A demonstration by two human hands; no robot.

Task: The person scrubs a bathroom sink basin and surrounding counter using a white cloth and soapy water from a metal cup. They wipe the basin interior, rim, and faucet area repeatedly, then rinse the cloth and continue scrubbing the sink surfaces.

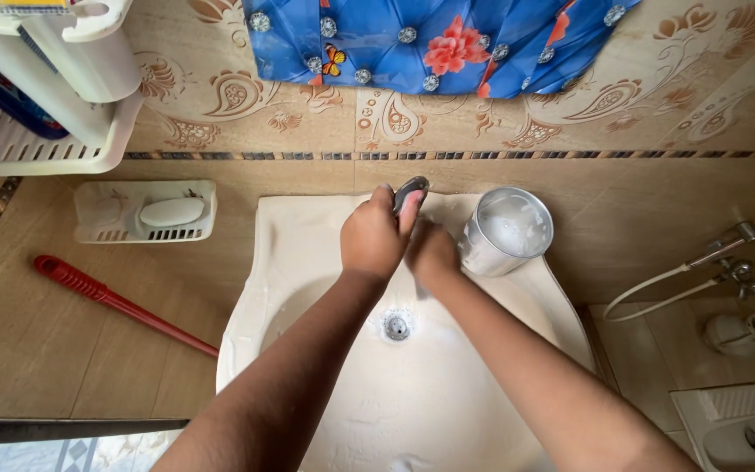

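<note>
Over the back of a cream wash basin (pixel 246 288), my left hand (pixel 373 238) grips the metal tap handle (pixel 411 189) at the basin's rear edge. My right hand (pixel 432 253) is closed just below and to the right of the tap; what it holds is hidden. A steel cup (pixel 507 232) with foamy white liquid stands on the basin's rim right beside my right hand. The drain (pixel 397 326) sits between my forearms.
A white soap dish with a soap bar (pixel 171 211) hangs on the tiled wall at left. A red-handled tool (pixel 115 301) lies lower left. A white plastic rack (pixel 37 131) sits top left. A spray hose and valve (pixel 727 258) are at right.
</note>
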